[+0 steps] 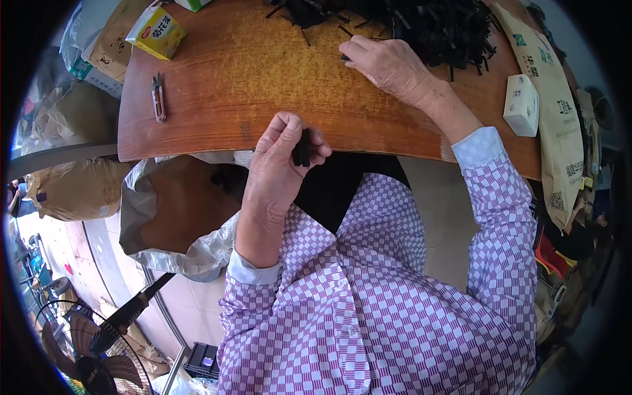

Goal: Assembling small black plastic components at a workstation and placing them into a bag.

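My left hand (280, 155) is closed around a small bundle of black strips (301, 149), just off the table's near edge. At the far side of the table my right hand (388, 66) has its fingers pinched together, and a bit of a black strip (345, 57) shows beneath the fingertips. Right behind that hand lies a tangled heap of black strips (447, 29), with loose ends sticking out over the wood. What material the strips are made of is hard to tell.
On the wooden table (217, 85) lie thread snips (158, 99) and a yellow drink carton (156, 31) at left, and a white box (521, 105) at right. A paper sack (550, 118) hangs by the right edge. Below left are an open woven sack (178, 210) and a fan (92, 355).
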A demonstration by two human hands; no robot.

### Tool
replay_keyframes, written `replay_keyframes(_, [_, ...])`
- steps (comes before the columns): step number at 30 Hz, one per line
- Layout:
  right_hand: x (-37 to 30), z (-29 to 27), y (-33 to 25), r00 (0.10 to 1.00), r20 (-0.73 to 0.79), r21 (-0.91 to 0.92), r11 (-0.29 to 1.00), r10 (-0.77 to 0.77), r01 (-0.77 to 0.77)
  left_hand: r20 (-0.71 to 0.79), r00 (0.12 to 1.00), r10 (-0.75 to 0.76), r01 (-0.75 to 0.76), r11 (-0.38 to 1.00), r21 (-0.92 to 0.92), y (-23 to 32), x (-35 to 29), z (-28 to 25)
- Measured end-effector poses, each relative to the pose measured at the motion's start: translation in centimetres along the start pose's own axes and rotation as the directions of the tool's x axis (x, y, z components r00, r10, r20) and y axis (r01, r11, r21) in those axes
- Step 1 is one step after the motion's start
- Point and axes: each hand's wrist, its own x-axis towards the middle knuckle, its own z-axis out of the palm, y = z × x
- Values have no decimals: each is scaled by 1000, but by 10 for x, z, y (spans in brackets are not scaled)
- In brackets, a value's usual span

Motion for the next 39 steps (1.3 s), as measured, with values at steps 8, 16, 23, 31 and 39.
replay_keyframes(8, [-25,-8,-36,854,3,986,143,521,-90,106,950,292,-300,768,566,-15,10,16])
replay_keyframes(16, [-65,-31,-80,837,217,973,-181,502,-144,257,888,381,-375,276,885,-26,-11,42])
replay_keyframes(23, [-87,-39,-104,839,252,957,-255,482,-141,393,835,384,-463,106,880,-24,-33,47])
replay_keyframes(31, [-101,-44,-135,859,93,989,-149,504,-19,426,789,442,-565,250,787,-39,-46,33])
replay_keyframes(39, [-116,-50,-157,866,8,1000,-2,500,-8,354,855,379,-519,639,568,-46,-67,29])
